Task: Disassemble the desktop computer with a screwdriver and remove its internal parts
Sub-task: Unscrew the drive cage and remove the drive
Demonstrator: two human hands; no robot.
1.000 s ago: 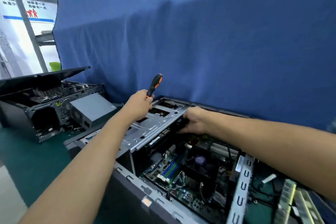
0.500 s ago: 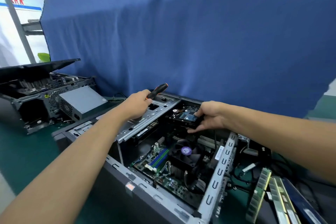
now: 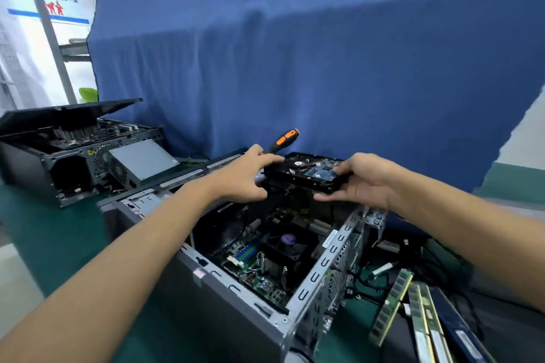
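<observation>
The open desktop case (image 3: pixel 236 300) lies on its side in front of me, with the motherboard and CPU fan (image 3: pixel 287 240) exposed inside. A black hard drive (image 3: pixel 306 175), circuit board up, is held above the case's far end. My right hand (image 3: pixel 365 180) grips its right end. My left hand (image 3: pixel 247 177) holds a black and orange screwdriver (image 3: pixel 283 140) against the palm, while its fingers touch the drive's left end.
A second opened computer (image 3: pixel 67 153) with a grey power supply (image 3: pixel 141 162) stands at the back left. Several RAM sticks (image 3: pixel 392 303) and cables lie on the green mat at the right. A blue cloth (image 3: pixel 295 53) hangs behind.
The hard drive has come up out of the case, held between both hands. My left hand moved right from the metal drive cage to the drive, still carrying the screwdriver.
</observation>
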